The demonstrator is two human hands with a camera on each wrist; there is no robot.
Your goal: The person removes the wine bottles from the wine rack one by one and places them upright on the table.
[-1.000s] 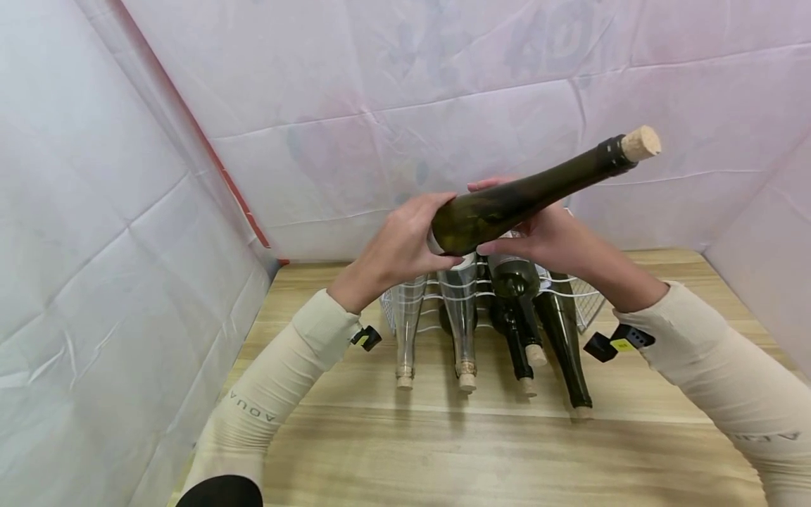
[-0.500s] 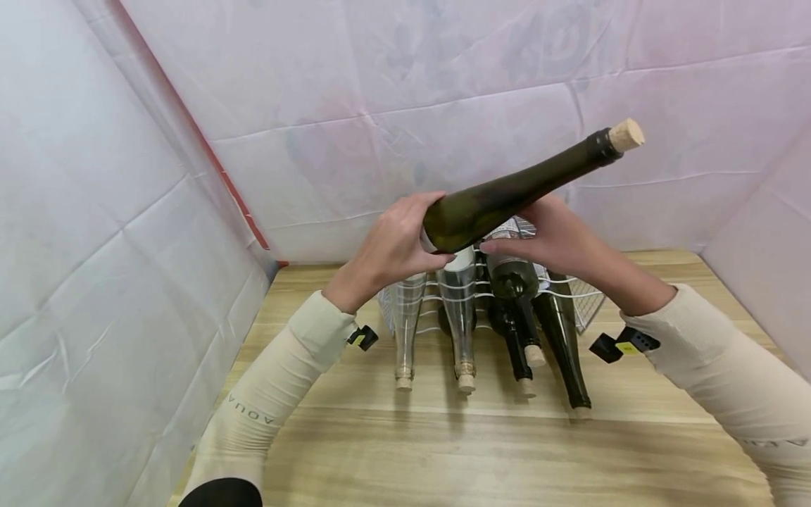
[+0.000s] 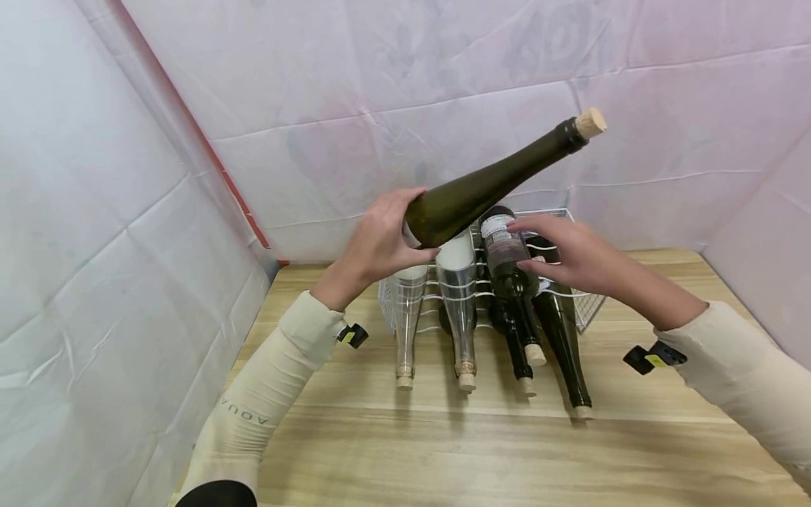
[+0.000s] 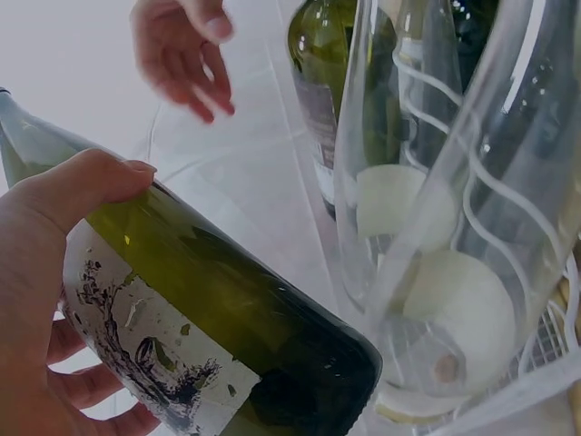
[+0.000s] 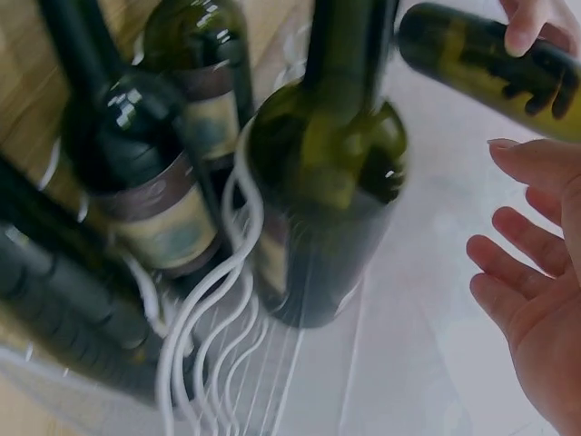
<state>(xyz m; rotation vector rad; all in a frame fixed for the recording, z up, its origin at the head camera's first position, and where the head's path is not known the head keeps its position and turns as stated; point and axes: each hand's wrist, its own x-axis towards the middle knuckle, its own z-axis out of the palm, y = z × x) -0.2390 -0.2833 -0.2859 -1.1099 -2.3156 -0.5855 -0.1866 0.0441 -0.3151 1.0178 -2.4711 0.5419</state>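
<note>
My left hand [image 3: 375,243] grips a green wine bottle [image 3: 469,197] round its body, above the rack. The bottle slants up to the right with a cork [image 3: 591,123] in its neck. In the left wrist view its pale label [image 4: 154,345] carries a dark branch drawing. My right hand [image 3: 567,253] holds nothing. Its fingers and thumb are spread and loosely bent, apart from the held bottle. Nearest to it is a dark labelled bottle [image 3: 507,253], lying neck toward me on top of the white wire rack [image 3: 589,310].
Clear corked bottles [image 3: 405,331] lie at the rack's left, necks toward me. A dark green bottle [image 3: 564,345] lies at its right. The rack stands on a wooden table [image 3: 443,451], with white sheeting [image 3: 380,127] behind and at the sides.
My right hand has let go of the green wine bottle and moved right and down. My left hand has carried the bottle a little to the left.
</note>
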